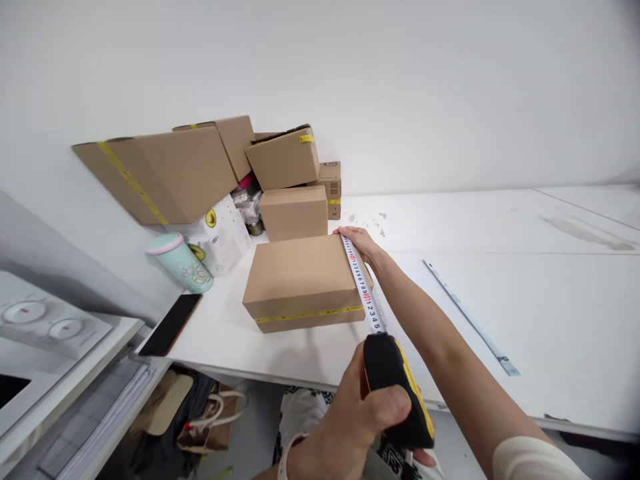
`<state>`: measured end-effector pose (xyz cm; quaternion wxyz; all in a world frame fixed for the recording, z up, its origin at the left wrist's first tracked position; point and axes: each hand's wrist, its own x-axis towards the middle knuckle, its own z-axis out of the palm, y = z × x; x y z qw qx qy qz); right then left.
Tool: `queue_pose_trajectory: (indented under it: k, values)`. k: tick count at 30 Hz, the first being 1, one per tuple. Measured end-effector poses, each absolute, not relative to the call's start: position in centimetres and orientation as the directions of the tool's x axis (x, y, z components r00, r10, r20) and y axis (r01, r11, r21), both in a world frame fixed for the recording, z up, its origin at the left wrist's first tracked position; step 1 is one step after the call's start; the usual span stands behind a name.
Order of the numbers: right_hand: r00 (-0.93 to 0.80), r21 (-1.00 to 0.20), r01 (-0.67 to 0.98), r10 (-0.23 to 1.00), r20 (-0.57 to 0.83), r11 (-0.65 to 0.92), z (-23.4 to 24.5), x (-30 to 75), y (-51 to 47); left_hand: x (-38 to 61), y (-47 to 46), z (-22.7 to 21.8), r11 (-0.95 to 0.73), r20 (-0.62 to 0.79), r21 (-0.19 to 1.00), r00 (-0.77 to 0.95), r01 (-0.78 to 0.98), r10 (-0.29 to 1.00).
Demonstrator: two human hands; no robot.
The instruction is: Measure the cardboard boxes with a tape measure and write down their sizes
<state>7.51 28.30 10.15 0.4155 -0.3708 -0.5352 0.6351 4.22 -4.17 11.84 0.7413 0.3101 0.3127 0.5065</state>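
A closed brown cardboard box [300, 270] with a yellow tape strip along its front lies on the white table. My left hand [357, 413] is wrapped round the black and yellow case of a tape measure [393, 383], nearer to me than the table's front edge. From the case, the white blade [361, 283] runs out along the right side of the box's top. At the far right corner, my right hand [360, 241] holds the blade's end against the box. Its fingertips are partly hidden.
More cardboard boxes [287, 160] are stacked at the back left. A mint tumbler [183, 263] and a dark phone-like slab [173, 325] stand and lie left of the box. Right of my arm lies a ruler [470, 317]. Bags [207, 420] sit below the table.
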Motion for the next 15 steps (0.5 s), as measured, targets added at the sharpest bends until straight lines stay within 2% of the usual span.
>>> queue_pose_trajectory:
  k: [15]
  values:
    - [-0.465,-1.0,-0.009,0.885,-0.009,-0.015,10.7,8.5,26.4,5.8,-5.1,10.7,0.281,-0.117,0.746,0.296,-0.603,0.948]
